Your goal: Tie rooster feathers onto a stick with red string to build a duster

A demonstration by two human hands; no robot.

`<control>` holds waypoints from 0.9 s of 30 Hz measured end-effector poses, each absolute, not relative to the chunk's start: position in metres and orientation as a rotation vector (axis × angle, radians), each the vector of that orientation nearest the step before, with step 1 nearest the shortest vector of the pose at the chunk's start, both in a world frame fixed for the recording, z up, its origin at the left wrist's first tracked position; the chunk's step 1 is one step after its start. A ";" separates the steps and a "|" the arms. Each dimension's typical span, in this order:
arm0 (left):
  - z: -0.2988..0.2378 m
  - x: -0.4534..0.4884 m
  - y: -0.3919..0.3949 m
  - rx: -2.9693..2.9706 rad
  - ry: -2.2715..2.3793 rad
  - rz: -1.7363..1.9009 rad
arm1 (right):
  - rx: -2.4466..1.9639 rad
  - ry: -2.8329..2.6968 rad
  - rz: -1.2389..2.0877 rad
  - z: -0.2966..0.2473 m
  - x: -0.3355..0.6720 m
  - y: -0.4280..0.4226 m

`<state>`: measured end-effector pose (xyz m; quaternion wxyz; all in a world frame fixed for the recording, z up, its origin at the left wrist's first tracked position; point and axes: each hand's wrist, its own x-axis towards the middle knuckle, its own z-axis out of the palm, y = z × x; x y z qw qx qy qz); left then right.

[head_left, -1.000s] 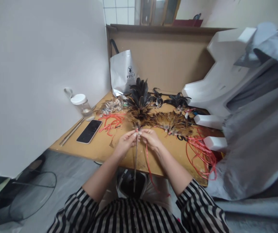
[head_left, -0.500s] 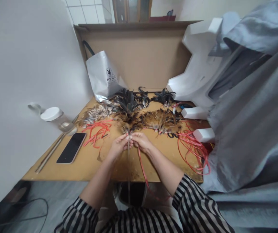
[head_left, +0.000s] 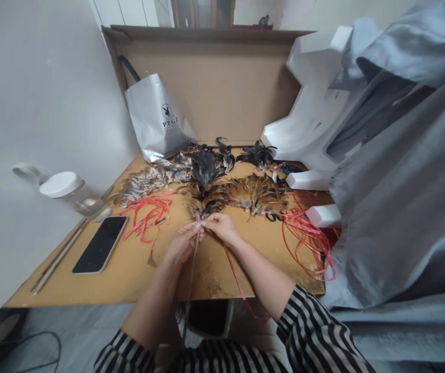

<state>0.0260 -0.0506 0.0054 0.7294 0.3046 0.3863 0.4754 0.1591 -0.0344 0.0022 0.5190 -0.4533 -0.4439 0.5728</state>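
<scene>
My left hand (head_left: pixel 182 242) is closed in a pinch around the upper end of a thin stick (head_left: pixel 191 280), which runs down past the table edge toward my lap. Against it, my right hand (head_left: pixel 223 228) pinches at the same spot, and a red plastic strip (head_left: pixel 239 285) trails from it over the edge. Just beyond my fingertips are the bases of brown feathers (head_left: pixel 195 204), with dark glossy feathers (head_left: pixel 205 168) rising behind. How the strip meets the stick is hidden by my fingers.
Brown feather bunches (head_left: pixel 255 194) and speckled feathers (head_left: pixel 144 184) lie across the table (head_left: pixel 284 274). Red strips sit in a left pile (head_left: pixel 148 215) and a right pile (head_left: pixel 307 238). A phone (head_left: pixel 101 244), sticks (head_left: pixel 61 256), a lidded jar (head_left: pixel 72 191), a silver bag (head_left: pixel 156 119) and white foam (head_left: pixel 303 124) surround them.
The view has shifted slightly, and my hands appear a little lower and to the left. The stick's lower end has swung left. Both hands keep their pinch at the feather bases.
</scene>
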 end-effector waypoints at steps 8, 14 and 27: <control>0.009 0.018 -0.051 0.534 0.802 1.074 | -1.182 -1.256 1.438 0.017 0.177 -0.036; 0.011 0.012 -0.051 0.409 0.741 1.043 | -1.331 -1.202 1.025 0.018 0.211 -0.035; 0.002 0.012 -0.051 0.409 0.681 1.083 | -1.838 -1.131 0.345 -0.017 0.296 -0.061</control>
